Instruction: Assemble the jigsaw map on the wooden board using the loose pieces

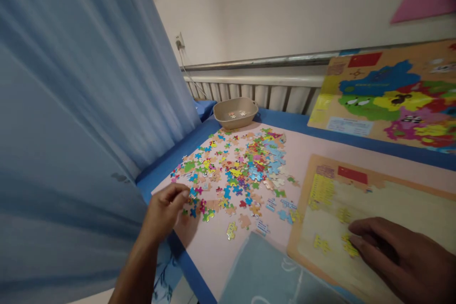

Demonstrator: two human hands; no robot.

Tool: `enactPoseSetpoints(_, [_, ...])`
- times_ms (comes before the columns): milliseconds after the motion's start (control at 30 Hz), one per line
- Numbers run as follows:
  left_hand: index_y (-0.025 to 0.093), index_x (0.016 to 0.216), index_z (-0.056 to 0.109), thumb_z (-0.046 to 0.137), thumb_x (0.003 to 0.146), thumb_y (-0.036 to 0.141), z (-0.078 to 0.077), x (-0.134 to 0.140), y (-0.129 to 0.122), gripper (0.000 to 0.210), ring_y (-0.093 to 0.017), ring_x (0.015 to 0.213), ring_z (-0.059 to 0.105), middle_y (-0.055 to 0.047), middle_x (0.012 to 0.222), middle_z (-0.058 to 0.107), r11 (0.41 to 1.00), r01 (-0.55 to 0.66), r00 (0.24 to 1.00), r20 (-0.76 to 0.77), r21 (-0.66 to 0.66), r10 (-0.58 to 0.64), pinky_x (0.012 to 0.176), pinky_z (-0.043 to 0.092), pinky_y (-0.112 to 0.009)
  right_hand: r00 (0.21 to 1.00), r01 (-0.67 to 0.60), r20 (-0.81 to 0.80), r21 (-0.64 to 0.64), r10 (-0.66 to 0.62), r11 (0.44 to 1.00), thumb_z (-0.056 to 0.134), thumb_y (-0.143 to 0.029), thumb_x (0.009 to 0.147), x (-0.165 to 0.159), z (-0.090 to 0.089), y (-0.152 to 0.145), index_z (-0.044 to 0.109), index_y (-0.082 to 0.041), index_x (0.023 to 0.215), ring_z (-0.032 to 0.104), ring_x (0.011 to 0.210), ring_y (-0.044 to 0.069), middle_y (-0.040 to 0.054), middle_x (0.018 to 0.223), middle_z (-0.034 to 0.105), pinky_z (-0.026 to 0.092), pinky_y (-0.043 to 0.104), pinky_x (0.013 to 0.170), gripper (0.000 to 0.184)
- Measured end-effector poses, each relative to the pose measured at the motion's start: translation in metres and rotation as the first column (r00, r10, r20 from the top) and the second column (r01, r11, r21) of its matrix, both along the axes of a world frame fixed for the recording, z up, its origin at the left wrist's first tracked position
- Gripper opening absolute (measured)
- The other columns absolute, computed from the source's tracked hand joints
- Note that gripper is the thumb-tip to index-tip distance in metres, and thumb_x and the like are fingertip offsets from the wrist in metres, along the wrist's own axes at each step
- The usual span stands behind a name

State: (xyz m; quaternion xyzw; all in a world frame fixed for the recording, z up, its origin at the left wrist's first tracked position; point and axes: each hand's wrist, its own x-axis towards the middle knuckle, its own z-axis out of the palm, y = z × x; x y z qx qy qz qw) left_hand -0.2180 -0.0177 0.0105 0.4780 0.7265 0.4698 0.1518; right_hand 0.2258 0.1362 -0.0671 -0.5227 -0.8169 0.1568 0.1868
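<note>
My right hand (395, 249) reaches over a puzzle board (301, 221), its thumb and fingers closed on a yellow puzzle piece (349, 246). Other loose yellow pieces lie nearby on the board, among them one yellow piece (321, 244) to the left. Part of the board's top left is filled, with a yellow text block (322, 189) and a red flag (352, 175). Curled with thumb and fingers together, my left hand (166, 210) hovers by the left edge of the scattered puzzle pieces (235, 171). Whatever may be in its fingers is hidden.
A beige basin (235, 121) holding a few pieces stands at the back. Against the railing leans a colourful map picture (383, 97). A grey-blue sheet (267, 275) lies at the front, a blue curtain (89, 104) hangs left, and pink paper (213, 261) covers the blue table.
</note>
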Motion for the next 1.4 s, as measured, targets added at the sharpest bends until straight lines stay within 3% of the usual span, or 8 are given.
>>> enactPoseSetpoints(133, [0.024, 0.083, 0.073, 0.056, 0.094, 0.026, -0.021, 0.026, 0.000, 0.020, -0.019, 0.076, 0.068, -0.002, 0.080, 0.074, 0.980, 0.121, 0.954, -0.254, -0.159, -0.159, 0.069, 0.052, -0.031, 0.999, -0.045, -0.009, -0.082, 0.044, 0.996, 0.055, -0.055, 0.089, 0.004, -0.002, 0.003, 0.071, -0.032, 0.091, 0.073, 0.086, 0.032, 0.0093, 0.095, 0.078, 0.056, 0.047, 0.074, 0.028])
enactPoseSetpoints(333, [0.022, 0.079, 0.068, 0.057, 0.089, 0.016, -0.023, 0.052, 0.012, 0.015, -0.020, 0.080, 0.063, -0.002, 0.077, 0.066, 0.974, 0.108, 0.852, -0.486, -0.201, -0.195, 0.073, 0.047, -0.035, 0.999, -0.041, -0.018, -0.085, 0.039, 0.996, 0.053, -0.056, 0.090, 0.005, -0.001, 0.001, 0.071, -0.033, 0.092, 0.072, 0.087, 0.032, 0.0084, 0.095, 0.077, 0.055, 0.048, 0.075, 0.029])
enactPoseSetpoints(633, [0.021, 0.065, 0.045, 0.060, 0.080, 0.019, -0.021, 0.069, 0.026, 0.021, -0.019, 0.071, 0.050, 0.000, 0.069, 0.051, 0.960, 0.035, 0.829, -0.529, -0.276, -0.182, 0.067, 0.032, -0.032, 0.999, -0.041, -0.009, -0.097, 0.040, 0.994, 0.052, -0.052, 0.088, -0.002, 0.010, -0.001, 0.072, -0.031, 0.088, 0.072, 0.082, 0.030, 0.0081, 0.090, 0.077, 0.056, 0.045, 0.073, 0.030])
enactPoseSetpoints(967, [0.021, 0.073, 0.065, 0.058, 0.079, 0.015, -0.025, 0.065, 0.034, 0.010, -0.018, 0.074, 0.055, 0.000, 0.074, 0.060, 0.946, 0.025, 0.837, -0.511, -0.322, -0.196, 0.070, 0.034, -0.032, 0.997, -0.073, -0.016, -0.070, 0.073, 0.995, 0.053, -0.044, 0.087, -0.014, 0.034, -0.006, 0.072, -0.026, 0.084, 0.071, 0.076, 0.027, 0.0080, 0.085, 0.075, 0.054, 0.041, 0.071, 0.026])
enactPoseSetpoints(1067, [0.022, 0.078, 0.068, 0.060, 0.080, 0.017, -0.023, 0.062, 0.038, 0.010, -0.019, 0.074, 0.057, -0.001, 0.073, 0.062, 0.946, 0.114, 0.782, -0.559, -0.304, -0.274, 0.071, 0.036, -0.033, 0.998, -0.060, -0.008, -0.035, 0.060, 0.998, 0.054, -0.036, 0.088, -0.017, 0.040, -0.014, 0.067, -0.024, 0.081, 0.067, 0.072, 0.025, 0.0059, 0.081, 0.072, 0.050, 0.038, 0.067, 0.018])
enactPoseSetpoints(1167, [0.024, 0.089, 0.071, 0.061, 0.087, 0.023, -0.017, 0.071, 0.055, 0.010, -0.022, 0.081, 0.060, -0.002, 0.084, 0.067, 0.905, 0.316, 0.700, -0.574, -0.285, -0.425, 0.076, 0.040, -0.035, 0.996, -0.039, -0.072, 0.049, 0.043, 0.998, 0.048, -0.029, 0.095, -0.018, 0.046, -0.020, 0.061, -0.023, 0.080, 0.063, 0.071, 0.021, 0.0037, 0.079, 0.067, 0.048, 0.035, 0.068, 0.020])
enactPoseSetpoints(1300, [0.024, 0.091, 0.071, 0.059, 0.088, 0.016, -0.004, 0.113, 0.088, 0.015, -0.021, 0.082, 0.060, -0.003, 0.088, 0.067, 0.798, 0.549, 0.565, -0.593, -0.250, -0.575, 0.076, 0.041, -0.036, 0.982, -0.065, -0.156, 0.261, 0.108, 0.963, 0.047, -0.025, 0.102, -0.019, 0.052, -0.025, 0.061, -0.022, 0.092, 0.062, 0.079, 0.021, 0.0038, 0.084, 0.065, 0.045, 0.034, 0.072, 0.017])
enactPoseSetpoints(1400, [0.022, 0.086, 0.070, 0.061, 0.084, 0.012, 0.003, 0.151, 0.106, 0.014, -0.021, 0.080, 0.059, -0.003, 0.083, 0.065, 0.748, 0.624, 0.503, -0.615, -0.227, -0.607, 0.075, 0.041, -0.036, 0.963, -0.160, -0.147, 0.362, 0.226, 0.918, 0.051, -0.021, 0.101, -0.022, 0.051, -0.029, 0.060, -0.021, 0.097, 0.059, 0.081, 0.021, 0.0039, 0.086, 0.065, 0.043, 0.035, 0.074, 0.011])
